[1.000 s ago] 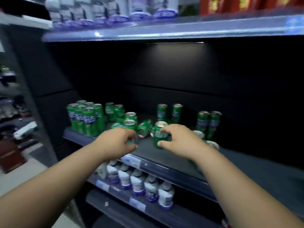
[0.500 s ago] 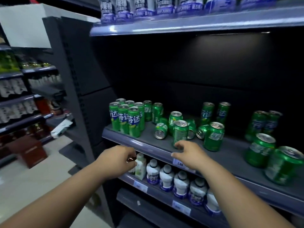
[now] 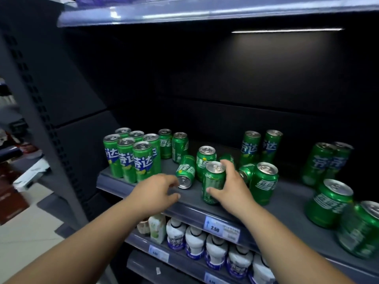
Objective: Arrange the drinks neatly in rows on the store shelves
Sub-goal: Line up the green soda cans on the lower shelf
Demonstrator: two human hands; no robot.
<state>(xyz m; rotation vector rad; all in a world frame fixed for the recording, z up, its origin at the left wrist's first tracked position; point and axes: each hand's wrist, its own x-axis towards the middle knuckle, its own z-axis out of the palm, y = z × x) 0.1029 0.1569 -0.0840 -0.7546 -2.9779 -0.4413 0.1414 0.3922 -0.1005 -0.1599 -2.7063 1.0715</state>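
Note:
Green drink cans stand and lie scattered on a dark grey shelf (image 3: pixel 287 203). A tidy block of several upright cans (image 3: pixel 131 156) fills the shelf's left end. My right hand (image 3: pixel 229 189) grips an upright green can (image 3: pixel 212 184) near the front edge, thumb low on its side and fingers behind its top. My left hand (image 3: pixel 155 192) hovers at the front edge with curled fingers, its fingertips just short of a can lying on its side (image 3: pixel 185 172). Another toppled can (image 3: pixel 245 172) lies behind my right hand.
Two upright pairs (image 3: pixel 260 146) (image 3: pixel 328 160) stand further back, and loose cans (image 3: pixel 328 201) sit at the right. White bottles (image 3: pixel 194 240) line the shelf below, behind a price tag (image 3: pixel 221 228). Another shelf (image 3: pixel 205 11) hangs overhead. A dark side panel bounds the left.
Both hands moved up from the shelf's front rail onto the shelf. My right hand took hold of the upright can; my left hand reached towards the toppled can.

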